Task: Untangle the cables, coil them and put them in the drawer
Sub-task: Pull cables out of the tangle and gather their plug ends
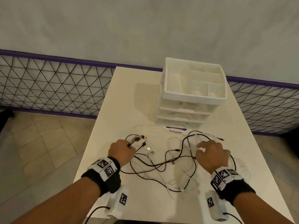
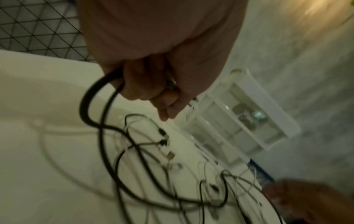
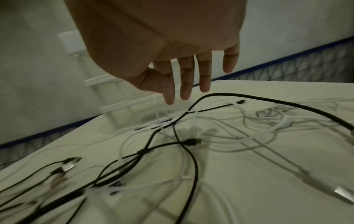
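Black and white cables (image 1: 169, 160) are lying tangled on the surface (image 1: 113, 110) near the drawer unit (image 1: 192, 97). Left hand (image 1: 121, 152) is gripping black plug ends; right hand (image 1: 212, 152) is hovering, fingers (image 3: 186, 84) spread, empty. Untangling is underway; next likely calls for drawing one cable free.

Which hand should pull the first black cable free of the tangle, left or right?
Left, probably. The left hand already grips a black cable that runs down into the tangle. The right hand hangs open above the pile holding nothing, so it is better placed to pin the other strands.
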{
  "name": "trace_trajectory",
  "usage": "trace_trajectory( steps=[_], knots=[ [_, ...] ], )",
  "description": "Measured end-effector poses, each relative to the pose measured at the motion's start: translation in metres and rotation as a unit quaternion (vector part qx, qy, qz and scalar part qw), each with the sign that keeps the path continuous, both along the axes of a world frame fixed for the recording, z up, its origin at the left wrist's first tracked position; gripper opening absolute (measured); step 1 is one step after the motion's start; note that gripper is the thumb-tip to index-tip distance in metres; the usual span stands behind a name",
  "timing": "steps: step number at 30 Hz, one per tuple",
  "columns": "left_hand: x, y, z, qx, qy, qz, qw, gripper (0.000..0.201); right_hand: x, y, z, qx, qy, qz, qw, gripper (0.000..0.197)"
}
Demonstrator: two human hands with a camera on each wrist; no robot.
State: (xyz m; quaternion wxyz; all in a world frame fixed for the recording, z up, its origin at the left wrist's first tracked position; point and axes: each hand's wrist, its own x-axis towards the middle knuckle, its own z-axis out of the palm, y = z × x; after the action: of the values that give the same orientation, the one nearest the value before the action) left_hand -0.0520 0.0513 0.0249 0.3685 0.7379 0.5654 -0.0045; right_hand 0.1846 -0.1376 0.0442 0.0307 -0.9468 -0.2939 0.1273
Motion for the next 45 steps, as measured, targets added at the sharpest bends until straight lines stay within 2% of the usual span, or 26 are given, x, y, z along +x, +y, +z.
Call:
trace_trajectory(
  steps=[2,4,7,11,16,20,22,24,26,29,30,32,33,34,35,38,40,41,43,45],
  knots=[
    [0.001,-0.006,-0.014,0.029,0.041,-0.009,0.999,0.024,-0.011,0.004,-0.001,0.068,0.010,0.028,0.997,0.025],
    [0.006,-0.009,-0.023,0.055,0.040,0.009,0.998,0.024,-0.023,0.008,-0.003,0.101,0.031,0.056,0.993,0.023],
    [0.012,-0.008,-0.036,0.046,0.058,-0.004,0.997,0.023,-0.041,0.012,-0.005,0.133,0.070,0.099,0.984,0.021],
    [0.022,0.001,-0.046,0.010,0.058,0.000,0.998,0.027,-0.054,0.011,-0.013,0.127,0.105,0.132,0.977,0.019],
    [0.032,0.009,-0.043,-0.044,0.097,-0.016,0.994,0.036,-0.052,0.010,-0.016,0.107,0.143,0.131,0.975,0.018],
    [0.035,0.001,-0.039,-0.044,0.125,-0.068,0.989,0.029,-0.050,0.014,-0.017,0.119,0.152,0.147,0.970,0.018],
    [0.037,-0.001,-0.029,-0.040,0.033,-0.041,0.998,0.020,-0.050,0.016,-0.018,0.129,0.152,0.142,0.970,0.018],
    [0.040,0.002,-0.011,-0.058,-0.109,0.002,0.992,0.026,-0.049,0.020,-0.016,0.167,0.172,0.114,0.964,0.017],
    [0.042,0.007,0.019,-0.115,-0.236,0.023,0.965,0.019,-0.052,0.027,-0.008,0.232,0.197,0.087,0.949,0.017],
    [0.043,0.011,0.064,-0.221,-0.347,-0.008,0.912,0.007,-0.062,0.049,0.014,0.313,0.278,0.109,0.902,0.030],
    [0.043,0.012,0.072,-0.238,-0.368,-0.022,0.898,0.007,-0.066,0.059,0.022,0.323,0.308,0.126,0.886,0.031],
    [0.042,0.013,0.085,-0.252,-0.406,-0.035,0.878,0.005,-0.073,0.076,0.034,0.336,0.344,0.150,0.864,0.012],
    [0.041,0.015,0.089,-0.253,-0.427,-0.036,0.867,0.003,-0.074,0.082,0.035,0.341,0.352,0.151,0.859,0.009],
    [0.040,0.018,0.093,-0.255,-0.454,-0.026,0.853,0.004,-0.072,0.084,0.034,0.340,0.357,0.145,0.858,0.016],
    [0.038,0.022,0.097,-0.258,-0.481,-0.004,0.838,0.008,-0.068,0.083,0.030,0.332,0.360,0.133,0.862,0.022],
    [0.025,0.042,0.106,-0.268,-0.553,0.101,0.782,0.016,-0.046,0.066,0.004,0.251,0.325,0.083,0.908,0.035],
    [0.014,0.054,0.105,-0.270,-0.583,0.163,0.749,0.020,-0.029,0.048,-0.013,0.214,0.324,0.006,0.921,0.039],
    [0.010,0.058,0.103,-0.264,-0.586,0.183,0.744,0.022,-0.022,0.042,-0.018,0.214,0.328,-0.043,0.919,0.037],
    [0.006,0.057,0.095,-0.242,-0.570,0.205,0.758,0.024,-0.015,0.036,-0.018,0.241,0.317,-0.125,0.909,0.030],
    [0.008,0.049,0.087,-0.230,-0.544,0.201,0.782,0.023,-0.017,0.041,-0.002,0.333,0.326,-0.171,0.868,0.023]
  ],
)
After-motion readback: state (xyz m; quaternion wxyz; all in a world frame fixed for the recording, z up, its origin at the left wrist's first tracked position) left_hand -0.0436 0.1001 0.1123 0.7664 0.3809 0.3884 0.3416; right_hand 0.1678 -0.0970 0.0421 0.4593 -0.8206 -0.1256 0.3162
